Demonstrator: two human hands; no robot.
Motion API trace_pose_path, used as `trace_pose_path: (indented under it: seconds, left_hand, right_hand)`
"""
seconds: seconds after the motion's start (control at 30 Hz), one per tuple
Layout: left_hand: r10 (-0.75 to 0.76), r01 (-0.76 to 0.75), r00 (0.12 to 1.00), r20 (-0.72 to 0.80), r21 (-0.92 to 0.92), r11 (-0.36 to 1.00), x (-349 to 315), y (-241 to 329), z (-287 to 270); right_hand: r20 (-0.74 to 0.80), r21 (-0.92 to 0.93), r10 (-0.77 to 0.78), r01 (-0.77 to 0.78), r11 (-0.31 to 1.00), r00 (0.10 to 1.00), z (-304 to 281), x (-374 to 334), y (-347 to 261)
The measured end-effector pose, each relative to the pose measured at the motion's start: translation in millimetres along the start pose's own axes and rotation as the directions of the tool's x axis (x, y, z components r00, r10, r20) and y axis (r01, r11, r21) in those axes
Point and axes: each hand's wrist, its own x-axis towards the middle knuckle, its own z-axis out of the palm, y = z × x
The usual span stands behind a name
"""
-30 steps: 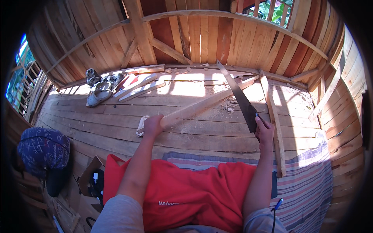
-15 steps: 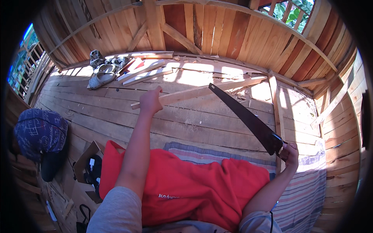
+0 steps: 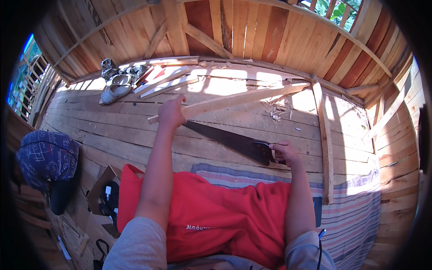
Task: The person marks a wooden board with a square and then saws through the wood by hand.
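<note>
My left hand (image 3: 172, 112) is closed around a long pale wooden strip (image 3: 234, 100) near its left end. The strip slants up to the right, its far end by the base of the back wall. In my right hand (image 3: 285, 154) is the handle of a handsaw (image 3: 229, 141) with a dark blade. The blade points left, and its tip reaches the underside of my left hand. Whether the tip touches the hand or the strip I cannot tell. A red garment (image 3: 211, 216) covers my lap.
Cut wood pieces (image 3: 168, 83) and grey clogs (image 3: 116, 92) lie by the back wall. Wood chips (image 3: 279, 110) are scattered past the saw. A narrow beam (image 3: 325, 144) stands right of my right hand, above a striped mat (image 3: 351, 225). At left are a blue cap (image 3: 47, 155) and an open cardboard box (image 3: 96, 191).
My right hand has moved left and away from me with the saw. The blade has swung down from pointing up-left to lying nearly level, its tip now beside my left hand.
</note>
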Motion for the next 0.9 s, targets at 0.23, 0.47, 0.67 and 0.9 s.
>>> trace_pose_path:
  seconds: [0.23, 0.47, 0.67, 0.9]
  left_hand:
    - [0.034, -0.034, 0.999, -0.001, -0.035, 0.999, -7, -1, 0]
    - [0.034, -0.035, 0.999, -0.009, -0.03, 0.999, -5, -2, -2]
    - [0.05, -0.048, 0.998, 0.03, -0.071, 0.996, -5, 2, -6]
    - [0.107, -0.101, 0.993, 0.051, -0.108, 0.989, -8, 0, -8]
  right_hand:
    - [-0.459, 0.089, -0.064, 0.118, 0.989, 0.886, -28, 31, 20]
    - [-0.434, 0.096, -0.091, 0.147, 0.985, 0.896, -51, 6, 3]
    - [-0.099, 0.002, -0.062, 0.063, 0.998, 0.993, -40, -5, 4]
    - [-0.397, 0.094, 0.003, 0.038, 0.995, 0.918, -37, 22, 21]
